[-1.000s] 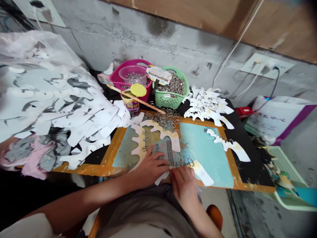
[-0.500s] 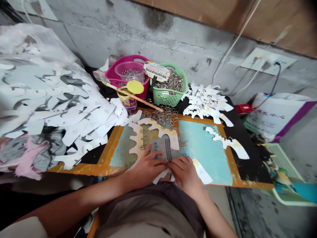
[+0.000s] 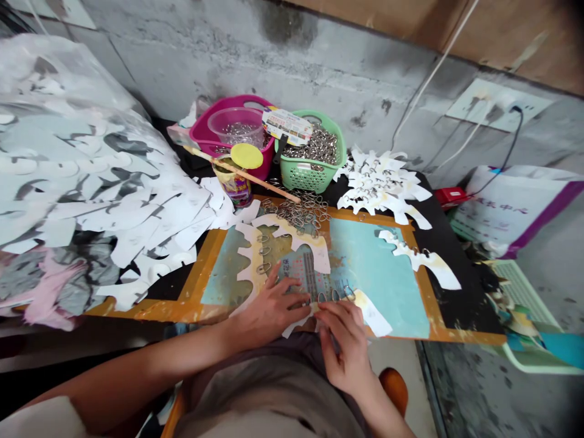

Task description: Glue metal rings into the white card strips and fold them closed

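Left hand, open with fingers spread, presses a printed paper card. Right hand, fingers closed, grips a white die-cut paper strip beside small steel rings, on a teal mat atop the black desk.

From where I'm watching, the bare left hand sits just left of 6 o'clock, fingers fanned and pressing down, with the long bare left forearm reaching in from 8 o'clock. The bare right hand lies just beside it, fingers curled downward, its wrist angling off toward 5 o'clock. The two hands nearly meet. I can't tell whether either has a closed grip.
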### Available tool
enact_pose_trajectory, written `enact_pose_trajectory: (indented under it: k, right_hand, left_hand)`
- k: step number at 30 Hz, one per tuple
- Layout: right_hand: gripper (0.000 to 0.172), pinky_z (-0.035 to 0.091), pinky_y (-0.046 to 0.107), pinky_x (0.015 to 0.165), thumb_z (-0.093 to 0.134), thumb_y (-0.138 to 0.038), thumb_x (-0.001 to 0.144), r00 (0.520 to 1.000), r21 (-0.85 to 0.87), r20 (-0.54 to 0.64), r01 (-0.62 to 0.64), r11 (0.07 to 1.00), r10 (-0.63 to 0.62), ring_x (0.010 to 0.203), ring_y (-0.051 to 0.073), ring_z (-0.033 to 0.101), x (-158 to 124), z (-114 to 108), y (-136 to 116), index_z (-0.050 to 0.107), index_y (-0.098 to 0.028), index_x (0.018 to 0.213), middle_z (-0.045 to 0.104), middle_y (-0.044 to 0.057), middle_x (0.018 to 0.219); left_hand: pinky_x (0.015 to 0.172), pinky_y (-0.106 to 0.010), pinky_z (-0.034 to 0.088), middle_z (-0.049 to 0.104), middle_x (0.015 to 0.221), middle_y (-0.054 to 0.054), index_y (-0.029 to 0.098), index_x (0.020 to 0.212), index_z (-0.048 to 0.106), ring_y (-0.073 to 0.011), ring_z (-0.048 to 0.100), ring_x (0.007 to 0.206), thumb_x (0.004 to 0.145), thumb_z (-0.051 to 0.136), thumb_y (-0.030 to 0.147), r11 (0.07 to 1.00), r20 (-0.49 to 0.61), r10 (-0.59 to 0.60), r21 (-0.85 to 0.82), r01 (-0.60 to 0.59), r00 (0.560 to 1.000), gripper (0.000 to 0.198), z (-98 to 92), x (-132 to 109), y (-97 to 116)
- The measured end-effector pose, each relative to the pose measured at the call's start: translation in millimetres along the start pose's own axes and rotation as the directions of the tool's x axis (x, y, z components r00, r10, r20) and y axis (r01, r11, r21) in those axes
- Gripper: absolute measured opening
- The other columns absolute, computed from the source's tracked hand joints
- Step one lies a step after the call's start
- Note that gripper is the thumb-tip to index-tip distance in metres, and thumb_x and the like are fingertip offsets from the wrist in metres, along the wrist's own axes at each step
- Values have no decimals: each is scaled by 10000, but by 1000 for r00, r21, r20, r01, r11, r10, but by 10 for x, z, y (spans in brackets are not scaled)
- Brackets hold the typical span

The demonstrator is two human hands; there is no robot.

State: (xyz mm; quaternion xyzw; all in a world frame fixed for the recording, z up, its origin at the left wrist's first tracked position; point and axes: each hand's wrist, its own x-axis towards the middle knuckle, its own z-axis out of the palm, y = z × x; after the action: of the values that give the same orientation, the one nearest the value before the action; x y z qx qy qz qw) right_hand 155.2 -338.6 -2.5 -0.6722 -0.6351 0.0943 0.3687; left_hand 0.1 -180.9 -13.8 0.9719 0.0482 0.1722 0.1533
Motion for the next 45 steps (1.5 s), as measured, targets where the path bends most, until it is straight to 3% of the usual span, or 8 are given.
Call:
enact_pose_trajectory:
  k: [4,12,15,21,29,36,40,45]
  right_hand:
    - [412,397,487,913,434,-207,927,1000,4,29,6,1000,-6,1098,288,525,-55,79,19,426,-182,1338,620,119,1165]
    - [481,324,502,889,469,-223,944,996,-149,70,-38,988,49,1002,302,541,-35,189,41,327,-149,1397,677,107,1076]
    - [514,317,500,911,467,-224,944,997,-142,65,-30,989,39,996,296,547,-10,185,23,296,-136,1420,669,113,1080]
    - [543,305,507,936,467,-244,955,998,-126,50,-32,992,39,1018,294,563,-48,198,40,253,-119,1438,657,138,1119]
    - [462,325,484,908,456,-241,959,999,-174,-3,-53,983,54,993,295,582,-46,215,50,333,-143,1393,684,119,1046]
    - [371,322,468,894,496,-198,945,1000,-206,22,6,979,-2,995,279,548,-55,176,64,463,-172,1313,687,89,1061]
    - [244,315,462,881,503,-189,945,997,-220,74,55,974,-39,973,265,521,-35,134,27,588,-213,1173,692,53,1028]
    - [151,305,476,875,517,-195,936,995,-244,78,73,967,-56,951,262,507,-17,126,-19,644,-240,1004,685,35,1087]
  left_hand:
    - [1162,-634,63,705,1109,-19,277,1103,655,-247,491,1214,923,609,235,1000,4,7,2,-7,1000,190,-1,4,13]
    - [1186,-577,90,690,1179,-15,258,1118,654,-280,495,1235,813,623,206,990,30,-23,-137,27,999,310,-204,52,-47]
    - [1192,-541,110,661,1237,-47,220,1137,622,-242,532,1193,875,545,150,994,-11,9,-108,-10,1000,282,-255,106,-104]
    - [1180,-519,167,690,1079,-93,174,1110,540,-227,498,1265,886,505,89,977,179,193,-128,-172,965,242,-142,291,-199]
    - [1181,-481,220,685,933,-49,164,970,547,-173,622,986,908,428,46,961,95,273,-77,-266,957,178,-162,219,-173]
    - [1185,-510,198,644,807,-11,159,894,515,-153,629,863,953,428,98,996,-14,73,-59,-74,997,122,47,14,-84]
    - [1197,-532,116,676,887,-37,161,967,532,-177,640,963,948,446,127,998,8,-1,-59,1,1000,94,-2,-30,-22]
    - [1186,-585,23,694,1017,-74,170,1128,580,-243,583,1122,924,499,241,999,45,39,4,-39,998,230,-92,-105,93]
